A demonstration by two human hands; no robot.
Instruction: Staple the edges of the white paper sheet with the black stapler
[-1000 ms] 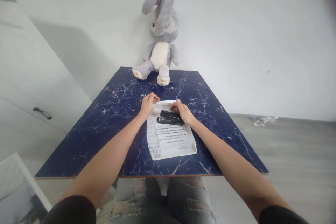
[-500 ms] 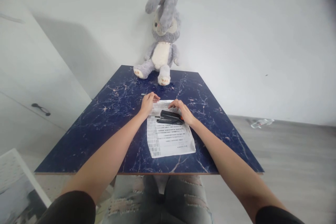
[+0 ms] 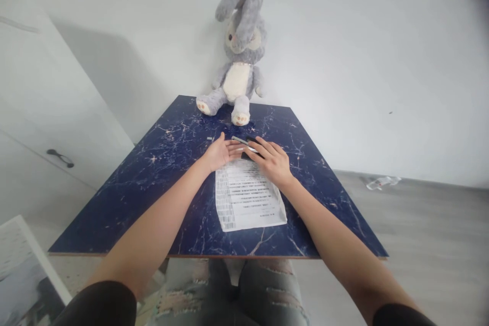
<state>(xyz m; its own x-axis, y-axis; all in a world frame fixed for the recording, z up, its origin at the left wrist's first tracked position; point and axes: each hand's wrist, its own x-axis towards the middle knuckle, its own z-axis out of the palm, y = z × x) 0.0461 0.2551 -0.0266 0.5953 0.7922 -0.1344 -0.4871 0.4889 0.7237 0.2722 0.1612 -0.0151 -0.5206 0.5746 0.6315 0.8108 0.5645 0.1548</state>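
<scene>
A printed paper sheet point(image 3: 246, 201) lies on the dark blue marbled table point(image 3: 160, 183). At the sheet's far edge a black stapler point(image 3: 246, 142) with a silver metal part sits between my two hands. My left hand point(image 3: 218, 154) cups the stapler's silver end from the left, thumb up. From the right, my right hand point(image 3: 272, 161) reaches over the sheet's top with its fingers stretched onto the stapler's black body. Most of the stapler is hidden by the fingers.
A grey plush rabbit point(image 3: 239, 56) sits at the table's far edge against the white wall. A white cabinet with a dark handle point(image 3: 60, 157) stands to the left. A clear plastic bottle point(image 3: 380, 182) lies on the grey floor at right. My knees in ripped jeans show below the table.
The stapler has gone from the middle of the sheet's upper part to its far edge. Both hands have closed in around it, and the right hand's fingers have stretched out.
</scene>
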